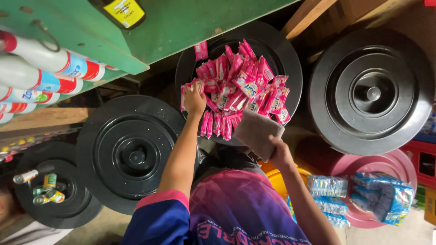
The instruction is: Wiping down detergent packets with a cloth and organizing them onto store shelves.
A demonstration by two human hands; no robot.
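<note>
Left hand point(194, 99) outstretched, right hand point(280, 153) gripping

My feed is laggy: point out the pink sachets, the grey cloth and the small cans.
pink sachets point(240, 86), head view, middle of the pile.
grey cloth point(256, 130), head view, its flat face.
small cans point(50, 190), head view, middle can's side.

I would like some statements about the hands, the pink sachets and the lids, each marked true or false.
1. The left hand rests on the pink sachets. True.
2. The right hand holds a green bottle. False: it holds a grey-brown flat piece.
3. The sachets lie on a black lid. True.
4. The lid at far right is covered with sachets. False: it is bare.
5. Small cans stand on the lower-left lid. True.
</note>
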